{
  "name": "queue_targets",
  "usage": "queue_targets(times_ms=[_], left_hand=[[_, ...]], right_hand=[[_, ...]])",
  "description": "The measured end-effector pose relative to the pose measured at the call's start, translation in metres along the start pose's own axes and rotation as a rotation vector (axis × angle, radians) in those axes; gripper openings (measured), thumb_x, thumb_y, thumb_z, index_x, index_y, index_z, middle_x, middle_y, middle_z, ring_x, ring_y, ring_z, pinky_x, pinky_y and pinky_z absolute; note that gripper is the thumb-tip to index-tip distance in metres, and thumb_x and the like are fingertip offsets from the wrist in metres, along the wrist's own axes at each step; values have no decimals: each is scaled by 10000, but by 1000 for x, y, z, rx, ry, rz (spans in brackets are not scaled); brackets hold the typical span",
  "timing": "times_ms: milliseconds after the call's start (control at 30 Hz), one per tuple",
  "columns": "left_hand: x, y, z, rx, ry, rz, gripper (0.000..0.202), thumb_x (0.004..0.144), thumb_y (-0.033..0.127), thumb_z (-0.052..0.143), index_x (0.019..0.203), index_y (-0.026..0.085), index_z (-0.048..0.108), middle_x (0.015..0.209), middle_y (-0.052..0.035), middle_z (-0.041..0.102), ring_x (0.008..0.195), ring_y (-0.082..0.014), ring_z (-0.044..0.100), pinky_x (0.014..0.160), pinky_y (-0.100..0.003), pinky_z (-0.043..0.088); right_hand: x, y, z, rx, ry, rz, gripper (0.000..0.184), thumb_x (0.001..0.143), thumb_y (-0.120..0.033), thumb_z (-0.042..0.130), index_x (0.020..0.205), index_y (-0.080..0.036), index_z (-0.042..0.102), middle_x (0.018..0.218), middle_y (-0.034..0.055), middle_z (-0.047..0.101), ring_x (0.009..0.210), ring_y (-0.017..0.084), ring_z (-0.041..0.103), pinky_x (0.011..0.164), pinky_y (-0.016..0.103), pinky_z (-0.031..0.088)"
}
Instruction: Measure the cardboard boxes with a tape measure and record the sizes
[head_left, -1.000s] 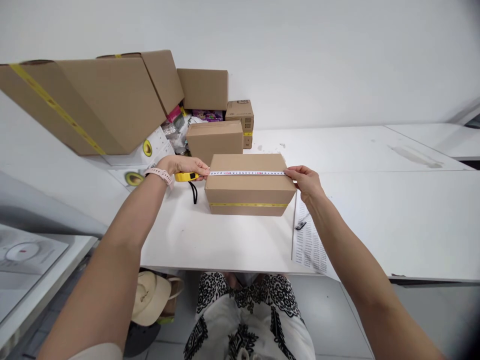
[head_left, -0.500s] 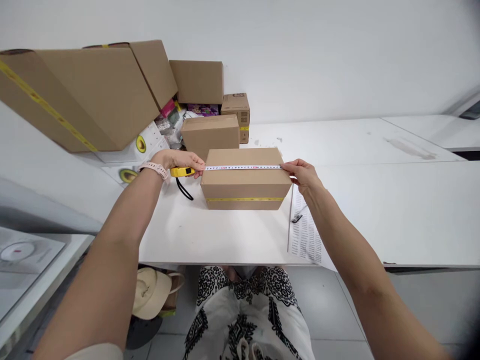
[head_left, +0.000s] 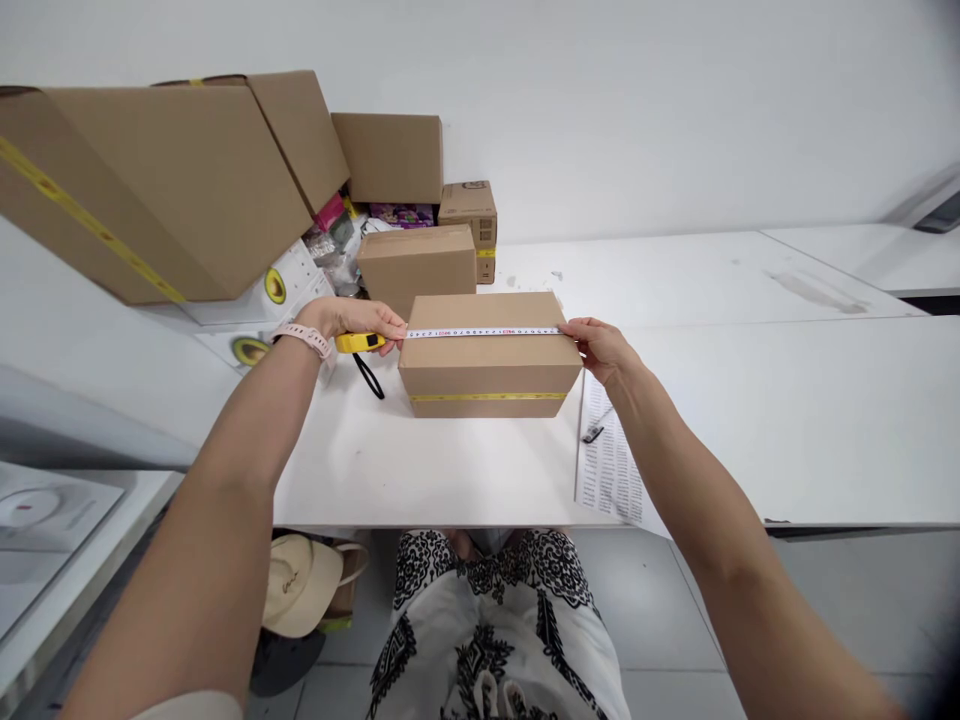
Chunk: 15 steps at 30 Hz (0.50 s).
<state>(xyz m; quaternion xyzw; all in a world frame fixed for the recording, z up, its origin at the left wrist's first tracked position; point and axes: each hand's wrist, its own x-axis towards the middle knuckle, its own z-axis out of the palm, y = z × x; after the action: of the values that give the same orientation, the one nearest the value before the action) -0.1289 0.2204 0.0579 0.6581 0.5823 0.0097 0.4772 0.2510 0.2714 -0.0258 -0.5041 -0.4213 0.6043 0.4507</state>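
Observation:
A closed cardboard box point(head_left: 487, 370) with a yellow tape band stands on the white table point(head_left: 750, 400) in front of me. A white measuring tape point(head_left: 480, 332) is stretched across its top from left to right. My left hand point(head_left: 356, 320), with a pink watch strap on the wrist, is closed on the yellow tape case point(head_left: 358, 343) at the box's left edge. My right hand point(head_left: 600, 345) pinches the tape's free end at the right edge.
A printed sheet point(head_left: 611, 465) with a dark clip lies right of the box. Behind it stand several more cardboard boxes point(head_left: 416, 262), and a large one point(head_left: 150, 190) leans at the left among packages. A hat point(head_left: 300, 590) lies on the floor under the table.
Both hands keep the tape stretched over the box. The view has shifted slightly, so everything sits a little higher and to the left.

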Motion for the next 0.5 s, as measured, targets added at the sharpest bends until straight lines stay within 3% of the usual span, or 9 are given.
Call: queue_targets(times_ms=[500], left_hand=[[1, -2, 1, -32, 2, 8, 427, 789, 536, 727, 583, 183, 600, 576, -31, 568, 551, -136, 454, 576, -263, 381]], right_hand=[[5, 4, -3, 2, -28, -19, 365, 503, -261, 876, 654, -200, 549, 671, -21, 563, 616, 105, 462, 543, 252, 395]])
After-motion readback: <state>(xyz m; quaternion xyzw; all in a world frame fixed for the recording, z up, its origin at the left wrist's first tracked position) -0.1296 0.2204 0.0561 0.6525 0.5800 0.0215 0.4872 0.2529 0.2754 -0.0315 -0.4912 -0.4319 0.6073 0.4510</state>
